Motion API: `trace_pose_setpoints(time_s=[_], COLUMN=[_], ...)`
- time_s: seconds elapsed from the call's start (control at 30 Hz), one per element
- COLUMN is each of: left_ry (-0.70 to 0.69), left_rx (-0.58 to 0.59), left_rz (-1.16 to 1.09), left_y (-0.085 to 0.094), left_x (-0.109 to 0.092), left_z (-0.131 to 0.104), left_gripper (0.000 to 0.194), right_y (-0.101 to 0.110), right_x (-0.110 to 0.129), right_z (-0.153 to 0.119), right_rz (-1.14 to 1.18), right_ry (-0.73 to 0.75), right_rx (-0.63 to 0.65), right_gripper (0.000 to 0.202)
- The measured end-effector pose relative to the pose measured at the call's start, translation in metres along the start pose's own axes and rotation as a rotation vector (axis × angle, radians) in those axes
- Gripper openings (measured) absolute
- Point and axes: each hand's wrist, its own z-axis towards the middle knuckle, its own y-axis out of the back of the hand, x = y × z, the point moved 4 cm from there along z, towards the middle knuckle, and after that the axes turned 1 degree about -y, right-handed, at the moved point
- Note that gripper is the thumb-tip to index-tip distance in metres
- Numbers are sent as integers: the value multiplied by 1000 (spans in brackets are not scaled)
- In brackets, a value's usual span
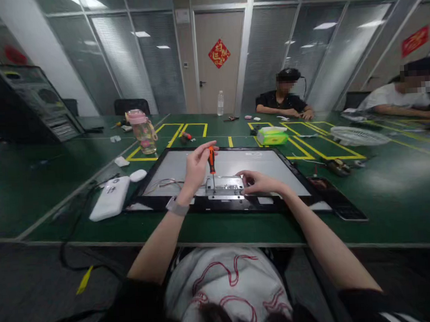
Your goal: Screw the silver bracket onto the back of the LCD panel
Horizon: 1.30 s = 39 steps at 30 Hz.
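My left hand [196, 167] is closed round the handle of an orange and black screwdriver [211, 160], which stands upright. Its shaft points down onto a silver metal bracket [223, 183]. The bracket lies on the back of a flat display panel [172, 165] with a black frame, face down on the green table. My right hand [257, 182] grips the right end of the bracket, thumb and fingers bent about its edge. A thin wire [167, 181] lies on the panel left of the bracket. Whether the tip sits in a screw is too small to tell.
A white power bank-like block [111, 198] and a pink-lidded bottle [144, 133] stand left. A dark phone-like slab [341, 202] lies right of the panel. Behind are a green-yellow packet [272, 136], a clear bottle [220, 103] and two seated people. A computer case [32, 103] stands far left.
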Motion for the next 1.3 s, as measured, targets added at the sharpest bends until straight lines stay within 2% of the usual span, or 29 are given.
trace_pose_setpoints(time_s=[0.23, 0.43, 0.63, 0.73, 0.93, 1.03, 1.17, 1.3], left_ry=[-25, -45, -82, -89, -21, -17, -28, 9], left_rx=[-72, -39, -84, -102, 27, 24, -22, 6], left_rz=[186, 148, 198, 213, 23, -9, 82, -29], left_y=[1, 1, 1, 1, -5, -6, -2, -2], left_x=[-5, -7, -13, -14, -6, -5, -6, 0], left_z=[-1, 0, -2, -3, -2, -2, -1, 0], left_gripper=[15, 26, 9, 8, 21, 19, 13, 21], right_y=[0, 1, 1, 1, 1, 1, 1, 1], right_x=[0, -3, -2, -1, -2, -2, -1, 0], right_z=[1, 2, 1, 0, 1, 1, 0, 0], right_rz=[22, 17, 8, 5, -2, 0, 4, 4], right_ry=[18, 24, 20, 21, 18, 10, 10, 9], right_rx=[5, -2, 0, 2, 4, 2, -3, 5], right_gripper=[67, 67, 67, 67, 67, 66, 66, 65])
